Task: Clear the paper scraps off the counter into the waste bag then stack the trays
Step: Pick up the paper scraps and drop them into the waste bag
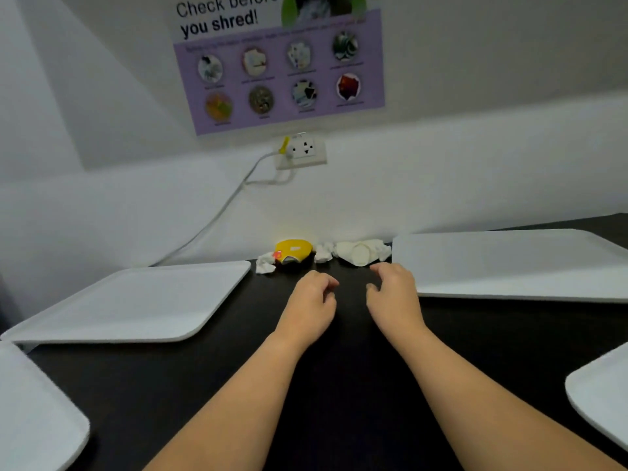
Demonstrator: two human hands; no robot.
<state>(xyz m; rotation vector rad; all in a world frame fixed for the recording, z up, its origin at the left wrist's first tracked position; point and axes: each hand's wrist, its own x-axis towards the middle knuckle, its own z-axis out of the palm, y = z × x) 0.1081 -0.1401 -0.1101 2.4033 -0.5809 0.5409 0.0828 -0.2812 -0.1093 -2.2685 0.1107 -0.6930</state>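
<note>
Crumpled paper scraps lie against the wall at the back of the dark counter (339,385): a small white wad (265,263), a yellow crumpled wrapper (293,250), another small white wad (323,252) and a larger cream wad (362,253). My left hand (311,300) and my right hand (394,294) hover side by side just in front of the scraps, fingers loosely curled, holding nothing. A white tray (136,300) lies flat to the left and another white tray (509,263) to the right. No waste bag is in view.
Two more white trays show partly: one at the lower left corner (37,413), one at the right edge (601,396). A wall socket (304,151) with a white cable hangs above the scraps, below a purple poster (282,69).
</note>
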